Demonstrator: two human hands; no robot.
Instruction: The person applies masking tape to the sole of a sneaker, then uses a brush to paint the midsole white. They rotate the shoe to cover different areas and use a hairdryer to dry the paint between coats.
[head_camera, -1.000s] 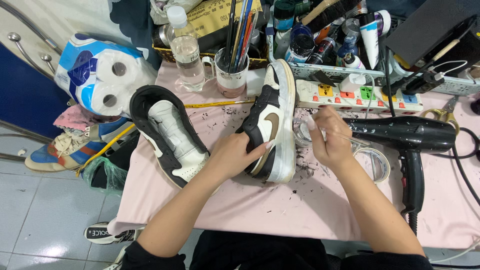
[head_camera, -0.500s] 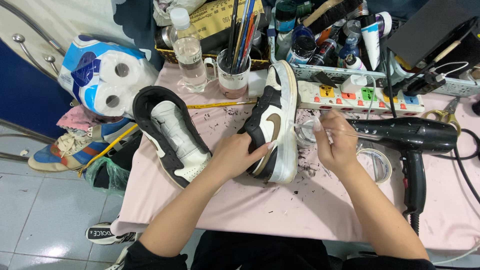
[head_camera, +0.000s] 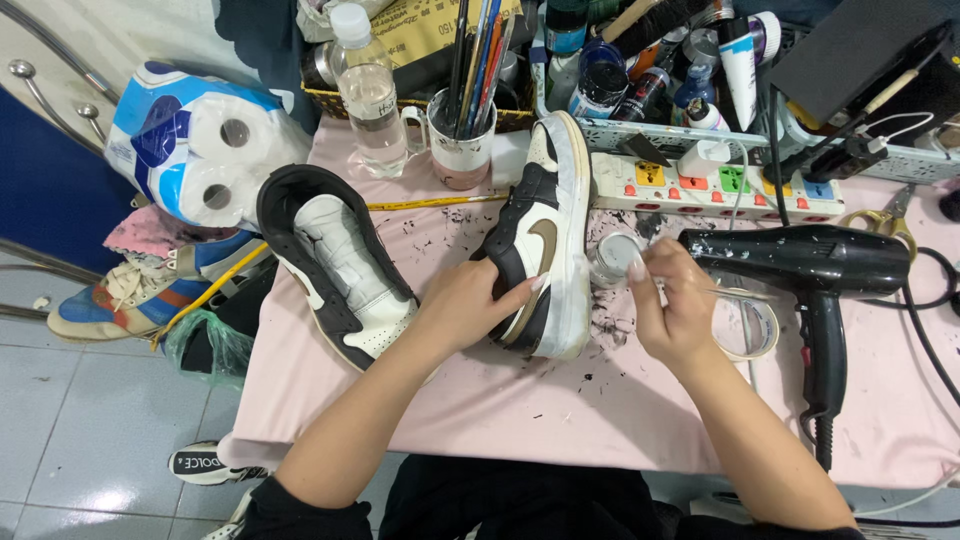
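L hand (head_camera: 465, 305) grips the sneaker (head_camera: 540, 240) by its dark heel/side, fingers wrapped over the upper, thumb side hidden. Sneaker stands on its edge on the pink table (head_camera: 520, 400), white sole facing right, toe pointing away toward the power strip (head_camera: 720, 185).

R hand (head_camera: 675, 310) is closed in a pinch on a thin brush (head_camera: 715, 292), handle running right toward the tape roll (head_camera: 748, 328). Fingertips sit just beside a small jar (head_camera: 612, 258), which is near the sneaker's sole. Can't tell if the brush tip touches the jar.

Just left of the L hand: 2nd shoe (head_camera: 335, 262), sole down-ish, opening up, white tongue showing, lying diagonal on the table. Dark flecks scattered on the table btw the shoes and around the jar.

Right of the R hand: black hair dryer (head_camera: 810, 265), nozzle pointing left, handle toward the table's near edge.

Far edge: water bottle (head_camera: 370, 95), cup w/ pencils & brushes (head_camera: 462, 140), basket w/ paint bottles (head_camera: 650, 70). Left, off the table: toilet paper pack (head_camera: 195, 140), colourful sneaker (head_camera: 135, 290) lower down.
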